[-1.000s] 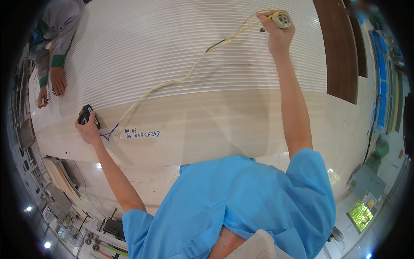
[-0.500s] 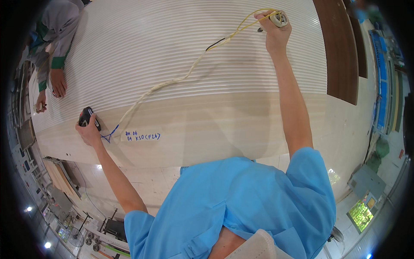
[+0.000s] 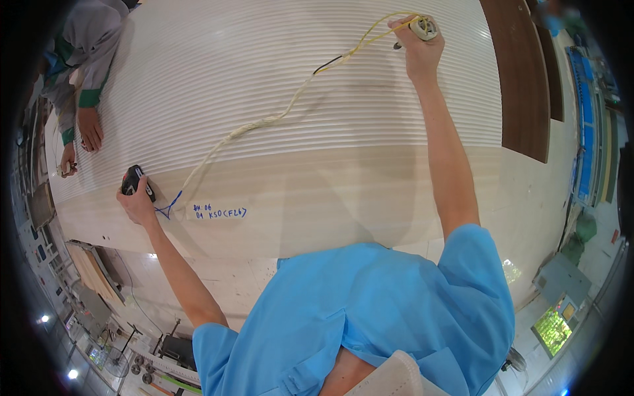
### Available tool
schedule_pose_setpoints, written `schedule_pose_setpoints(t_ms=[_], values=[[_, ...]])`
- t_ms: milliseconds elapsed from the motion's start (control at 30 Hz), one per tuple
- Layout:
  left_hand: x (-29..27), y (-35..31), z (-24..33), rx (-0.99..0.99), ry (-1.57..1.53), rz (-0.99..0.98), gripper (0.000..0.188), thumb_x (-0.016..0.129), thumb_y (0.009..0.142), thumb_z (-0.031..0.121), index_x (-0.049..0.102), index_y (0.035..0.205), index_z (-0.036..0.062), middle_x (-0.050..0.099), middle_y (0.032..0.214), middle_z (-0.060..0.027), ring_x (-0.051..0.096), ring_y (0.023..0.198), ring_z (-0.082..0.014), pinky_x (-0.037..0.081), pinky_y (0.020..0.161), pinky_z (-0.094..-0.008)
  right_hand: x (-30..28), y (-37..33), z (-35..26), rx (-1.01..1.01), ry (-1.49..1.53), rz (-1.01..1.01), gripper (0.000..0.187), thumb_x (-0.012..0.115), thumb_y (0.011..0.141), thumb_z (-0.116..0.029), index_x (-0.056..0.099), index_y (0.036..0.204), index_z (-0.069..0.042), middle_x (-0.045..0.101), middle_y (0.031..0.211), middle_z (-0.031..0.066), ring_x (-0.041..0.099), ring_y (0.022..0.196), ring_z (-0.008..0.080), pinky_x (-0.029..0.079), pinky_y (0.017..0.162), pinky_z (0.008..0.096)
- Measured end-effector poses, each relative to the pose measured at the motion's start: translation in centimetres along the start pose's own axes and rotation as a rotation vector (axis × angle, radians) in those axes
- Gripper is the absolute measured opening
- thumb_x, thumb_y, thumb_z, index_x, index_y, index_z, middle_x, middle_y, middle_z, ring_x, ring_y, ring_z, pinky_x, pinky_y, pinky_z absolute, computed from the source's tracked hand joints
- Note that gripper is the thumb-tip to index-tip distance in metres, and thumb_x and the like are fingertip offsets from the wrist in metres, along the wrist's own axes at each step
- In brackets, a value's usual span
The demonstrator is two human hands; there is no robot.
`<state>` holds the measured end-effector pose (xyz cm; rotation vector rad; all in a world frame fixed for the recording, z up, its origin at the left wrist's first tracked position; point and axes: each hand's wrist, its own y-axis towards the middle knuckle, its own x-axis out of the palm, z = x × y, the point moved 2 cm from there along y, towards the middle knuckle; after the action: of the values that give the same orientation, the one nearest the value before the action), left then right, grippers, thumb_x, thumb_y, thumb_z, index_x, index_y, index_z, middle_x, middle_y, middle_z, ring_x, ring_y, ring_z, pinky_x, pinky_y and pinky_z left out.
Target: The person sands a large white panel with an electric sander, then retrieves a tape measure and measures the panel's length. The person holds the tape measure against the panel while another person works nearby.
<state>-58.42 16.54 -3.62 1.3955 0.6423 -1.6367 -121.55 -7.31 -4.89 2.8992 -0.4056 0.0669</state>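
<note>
At the left, my left hand point(image 3: 137, 201) is closed round a black tape measure point(image 3: 138, 183) over the pale flat strip of a large panel point(image 3: 317, 185). A blue string end point(image 3: 170, 206) lies by that hand; whether the fingers hold it is hidden. From there a cream twisted cord point(image 3: 254, 125) runs up to the right across the ribbed part of the panel, turning yellow and black. Its yellow strands point(image 3: 370, 41) reach a pale, rounded, reel-like thing point(image 3: 424, 28). My right hand point(image 3: 421, 53) grips this at the far right, arm stretched out.
Across the far left corner, a person in grey sleeves with green cuffs rests one hand point(image 3: 89, 127) on the panel; their other hand point(image 3: 68, 162) is at its edge. Dark brown boards point(image 3: 522, 86) lie at the right. Blue handwriting point(image 3: 220, 211) marks the pale strip.
The panel and cord appear slightly lower in view. Both my hands keep their grips, nearly still. The other person's lower hand has shifted slightly right.
</note>
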Motion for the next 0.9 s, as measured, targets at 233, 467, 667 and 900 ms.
schedule_pose_setpoints(t_ms=[233, 467, 667, 900], values=[[0.2, 0.1, -0.1, 0.012, -0.019, 0.002, 0.089, 0.083, 0.072, 0.053, 0.053, 0.140, 0.0046, 0.067, 0.132, -0.0177, 0.064, 0.119, -0.0368, 0.048, 0.103, -0.0449, -0.1, 0.1, -0.4, -0.115, 0.016, -0.043, 0.013, 0.073, 0.085, 0.006, 0.068, 0.093, -0.002, 0.075, 0.092, 0.0083, 0.070, 0.088, 0.0149, 0.055, 0.081, 0.0284], [0.0, -0.1, 0.4, 0.010, -0.029, -0.001, 0.088, 0.083, 0.073, 0.053, 0.053, 0.140, 0.0050, 0.067, 0.131, -0.0171, 0.065, 0.118, -0.0364, 0.048, 0.103, -0.0443, 0.2, 0.7, -0.3, -0.063, 0.016, -0.065, 0.012, 0.073, 0.086, 0.006, 0.069, 0.094, -0.003, 0.075, 0.092, 0.0085, 0.072, 0.090, 0.0163, 0.053, 0.077, 0.0278], [0.1, 0.0, 0.5, -0.005, -0.027, -0.013, 0.088, 0.083, 0.073, 0.053, 0.053, 0.141, 0.0049, 0.067, 0.132, -0.0162, 0.064, 0.119, -0.0362, 0.047, 0.104, -0.0444, 0.4, 0.8, 0.7, -0.078, 0.103, -0.047, 0.012, 0.076, 0.084, 0.000, 0.066, 0.085, -0.006, 0.067, 0.078, -0.0018, 0.055, 0.067, 0.0042, 0.042, 0.057, 0.0227], [0.1, 0.1, 0.4, 0.024, -0.004, -0.007, 0.092, 0.081, 0.073, 0.056, 0.051, 0.143, 0.0040, 0.065, 0.133, -0.0185, 0.062, 0.122, -0.0363, 0.045, 0.106, -0.0454, 0.1, 0.9, 1.5, -0.067, 0.073, -0.082, 0.013, 0.071, 0.087, 0.007, 0.066, 0.095, -0.002, 0.074, 0.093, 0.0097, 0.073, 0.091, 0.0204, 0.056, 0.083, 0.0312]])
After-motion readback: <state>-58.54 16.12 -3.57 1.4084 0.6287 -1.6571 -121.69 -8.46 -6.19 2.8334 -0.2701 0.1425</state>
